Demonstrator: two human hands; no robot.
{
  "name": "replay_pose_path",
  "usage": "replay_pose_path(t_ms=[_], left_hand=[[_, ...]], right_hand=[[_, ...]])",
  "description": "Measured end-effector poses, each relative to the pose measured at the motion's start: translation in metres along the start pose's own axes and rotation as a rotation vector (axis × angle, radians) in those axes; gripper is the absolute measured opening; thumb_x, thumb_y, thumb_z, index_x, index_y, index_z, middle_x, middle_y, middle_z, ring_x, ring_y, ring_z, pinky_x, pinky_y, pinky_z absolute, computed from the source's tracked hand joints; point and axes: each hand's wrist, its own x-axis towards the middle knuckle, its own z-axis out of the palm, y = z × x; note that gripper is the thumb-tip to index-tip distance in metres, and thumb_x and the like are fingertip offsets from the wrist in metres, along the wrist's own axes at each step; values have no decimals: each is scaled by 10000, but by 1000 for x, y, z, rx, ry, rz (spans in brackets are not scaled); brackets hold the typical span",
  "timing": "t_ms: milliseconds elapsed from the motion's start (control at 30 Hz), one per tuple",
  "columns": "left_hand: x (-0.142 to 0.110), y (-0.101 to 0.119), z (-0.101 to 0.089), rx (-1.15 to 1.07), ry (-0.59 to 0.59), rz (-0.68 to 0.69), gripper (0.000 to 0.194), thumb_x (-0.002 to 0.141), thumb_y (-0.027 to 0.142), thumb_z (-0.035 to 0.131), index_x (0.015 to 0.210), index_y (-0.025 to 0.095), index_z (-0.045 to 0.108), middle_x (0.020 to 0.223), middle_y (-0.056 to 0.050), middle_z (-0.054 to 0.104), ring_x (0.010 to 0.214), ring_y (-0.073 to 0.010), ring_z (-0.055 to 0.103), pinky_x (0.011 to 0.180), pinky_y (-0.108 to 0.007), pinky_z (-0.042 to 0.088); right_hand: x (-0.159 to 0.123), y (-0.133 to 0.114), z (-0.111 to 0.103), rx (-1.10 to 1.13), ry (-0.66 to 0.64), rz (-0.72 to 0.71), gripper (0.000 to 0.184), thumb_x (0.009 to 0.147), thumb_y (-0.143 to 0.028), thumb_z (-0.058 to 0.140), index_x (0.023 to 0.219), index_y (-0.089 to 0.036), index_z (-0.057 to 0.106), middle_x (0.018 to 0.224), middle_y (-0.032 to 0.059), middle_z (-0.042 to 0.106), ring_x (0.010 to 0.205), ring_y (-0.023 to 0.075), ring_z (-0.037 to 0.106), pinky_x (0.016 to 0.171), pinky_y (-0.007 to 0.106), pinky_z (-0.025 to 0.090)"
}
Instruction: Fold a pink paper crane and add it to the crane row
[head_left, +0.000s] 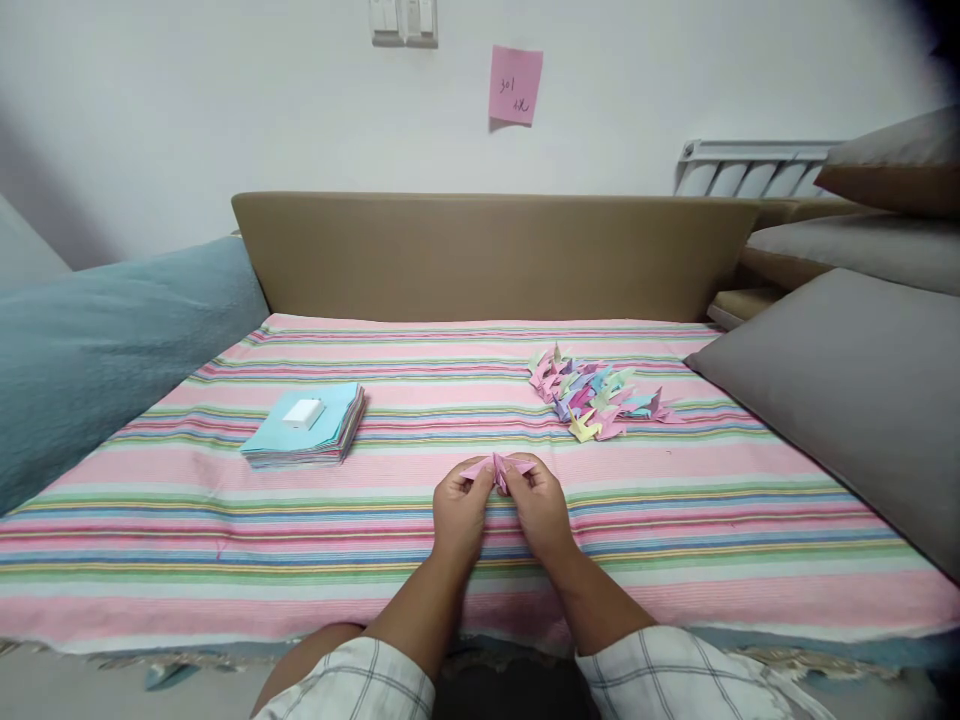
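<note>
Between my two hands is a pink folded paper crane, its wings spread out to either side. My left hand pinches its left half between thumb and fingers. With the same kind of pinch, my right hand grips the right half. Both thumbs meet near the crane's middle and cover part of its body. A pile of folded paper cranes in pink, yellow, blue, green and purple lies beyond my right hand. To the left, apart from my hands, sits a stack of square coloured paper with light blue on top.
A small white box rests on the paper stack. The striped cloth covers the seat beneath everything. Grey cushions stand on the right, a blue cushion on the left, and a brown backrest runs along the wall.
</note>
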Motion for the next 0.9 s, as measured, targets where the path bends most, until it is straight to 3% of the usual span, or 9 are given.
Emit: replay_pose_path(t_ms=[100, 333, 600, 900], left_hand=[[-1, 2, 0, 30, -25, 27, 259, 683, 343, 707, 830, 129, 699, 822, -57, 694, 790, -166, 612, 768, -294, 474], [1, -6, 0, -132, 8, -53, 273, 655, 374, 721, 763, 137, 640, 722, -15, 655, 680, -128, 585, 681, -258, 457], [-3, 6, 2, 286, -120, 86, 388, 779, 520, 541, 610, 172, 520, 593, 17, 515, 588, -118, 476, 589, -237, 381], [-3, 10, 0, 398, -206, 159, 392, 857, 497, 416, 600, 206, 466, 569, 14, 508, 578, -139, 487, 594, -254, 381]], right_hand=[[0, -1, 0, -14, 3, -8, 326, 761, -482, 587, 801, -158, 578, 657, 0, 567, 603, 129, 502, 604, 254, 431], [-1, 0, 0, -67, 22, -7, 351, 803, -505, 524, 760, -164, 593, 621, -6, 568, 574, 129, 503, 589, 257, 423], [-4, 2, 1, -187, 68, -117, 309, 819, -447, 519, 808, -163, 639, 775, 49, 638, 739, 173, 563, 691, 281, 446], [-5, 4, 3, -94, 32, 19, 361, 788, -515, 537, 651, -182, 545, 505, -32, 490, 496, 120, 454, 496, 242, 384]])
